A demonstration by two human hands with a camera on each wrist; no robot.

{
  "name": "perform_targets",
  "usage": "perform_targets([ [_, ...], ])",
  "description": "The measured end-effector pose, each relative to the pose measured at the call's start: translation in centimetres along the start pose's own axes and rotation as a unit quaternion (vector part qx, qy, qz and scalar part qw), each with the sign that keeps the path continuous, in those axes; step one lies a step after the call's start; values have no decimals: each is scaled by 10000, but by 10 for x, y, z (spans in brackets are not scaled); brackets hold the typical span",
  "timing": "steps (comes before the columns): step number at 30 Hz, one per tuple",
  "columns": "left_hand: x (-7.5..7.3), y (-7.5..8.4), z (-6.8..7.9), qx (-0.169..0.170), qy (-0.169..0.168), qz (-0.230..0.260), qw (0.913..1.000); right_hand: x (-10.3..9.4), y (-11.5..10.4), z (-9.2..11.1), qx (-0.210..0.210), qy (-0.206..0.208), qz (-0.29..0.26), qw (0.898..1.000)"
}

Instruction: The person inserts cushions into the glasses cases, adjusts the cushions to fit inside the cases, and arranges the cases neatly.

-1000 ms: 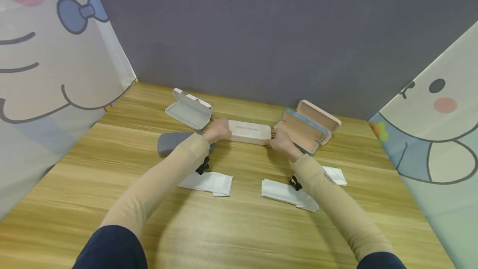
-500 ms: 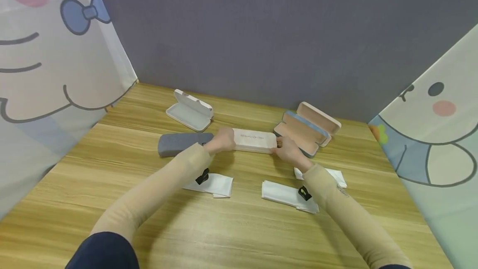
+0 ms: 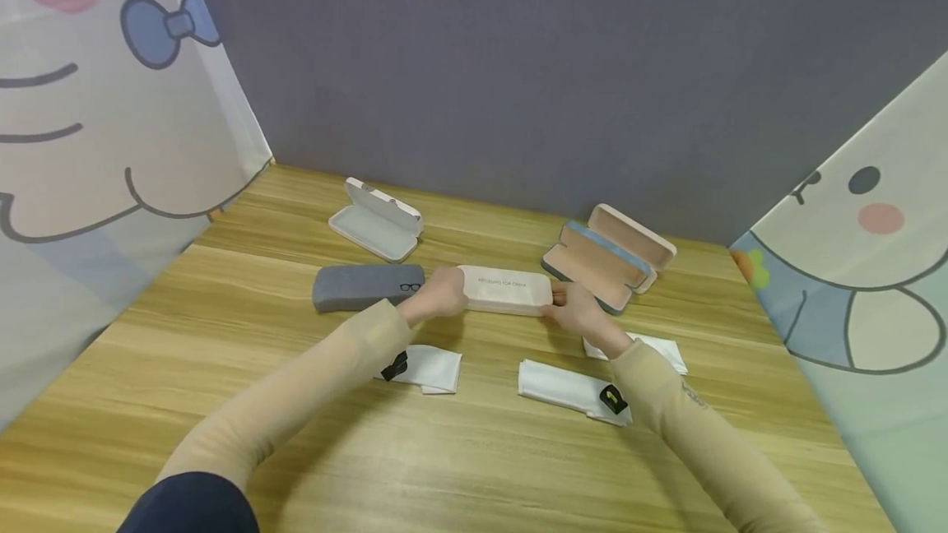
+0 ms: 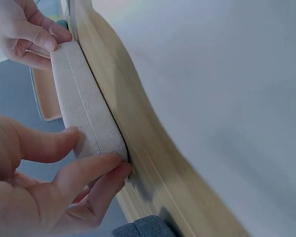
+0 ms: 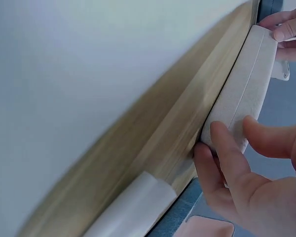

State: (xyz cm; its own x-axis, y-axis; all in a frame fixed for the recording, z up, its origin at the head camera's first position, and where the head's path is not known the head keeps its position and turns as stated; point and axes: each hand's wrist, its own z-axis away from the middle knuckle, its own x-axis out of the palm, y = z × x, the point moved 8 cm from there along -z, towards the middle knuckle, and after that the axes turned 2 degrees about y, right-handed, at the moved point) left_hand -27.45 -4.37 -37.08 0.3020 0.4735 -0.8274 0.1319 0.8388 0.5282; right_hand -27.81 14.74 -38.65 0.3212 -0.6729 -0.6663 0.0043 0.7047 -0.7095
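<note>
A closed white glasses case (image 3: 507, 288) with small lettering on its lid lies crosswise on the table between my two hands. My left hand (image 3: 442, 292) grips its left end; in the left wrist view the thumb is on one side and the fingertips (image 4: 111, 160) curl at the end. At the other end, my right hand (image 3: 580, 309) pinches the case with thumb and fingers (image 5: 224, 143). Just left of my left hand is a closed grey glasses case (image 3: 355, 286) with a glasses print. An open blue case with a peach lining (image 3: 592, 270) stands behind my right hand.
Behind the grey case, another white case (image 3: 378, 224) stands open. A further open case with a pinkish lining (image 3: 629, 233) is at the back right. Nearer me lie folded white cloths (image 3: 437, 366), (image 3: 555, 385), (image 3: 662, 349), partly under my forearms. A grey wall (image 3: 474, 81) closes off the back.
Both hands have drawn the white case toward me and slightly to the right, bringing its lettering into clearer view. The other cases and the cloths have stayed in place.
</note>
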Motion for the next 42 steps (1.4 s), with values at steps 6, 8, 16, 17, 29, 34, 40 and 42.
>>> perform_targets([
  [6,2,2,6,151,-25,-4,9999,-1,1,7,-9,111,388,9992],
  [8,2,2,8,226,-7,-43,9997,-1,0,9,-46,186,577,9982],
  [16,4,1,18,231,-31,-198,9995,3,-1,16,-211,262,498,9982],
  [17,4,0,18,205,-36,-216,9995,4,-1,16,-226,249,443,9985],
  [29,8,4,31,447,26,-213,9988,10,-4,31,-450,385,367,9976],
  [34,9,3,35,437,51,-241,9987,15,-2,36,-358,332,281,9984],
  [40,9,-2,32,270,-139,24,9995,13,0,35,-278,250,220,9991],
  [42,8,-3,31,188,-194,136,9995,12,0,34,-287,190,154,9993],
])
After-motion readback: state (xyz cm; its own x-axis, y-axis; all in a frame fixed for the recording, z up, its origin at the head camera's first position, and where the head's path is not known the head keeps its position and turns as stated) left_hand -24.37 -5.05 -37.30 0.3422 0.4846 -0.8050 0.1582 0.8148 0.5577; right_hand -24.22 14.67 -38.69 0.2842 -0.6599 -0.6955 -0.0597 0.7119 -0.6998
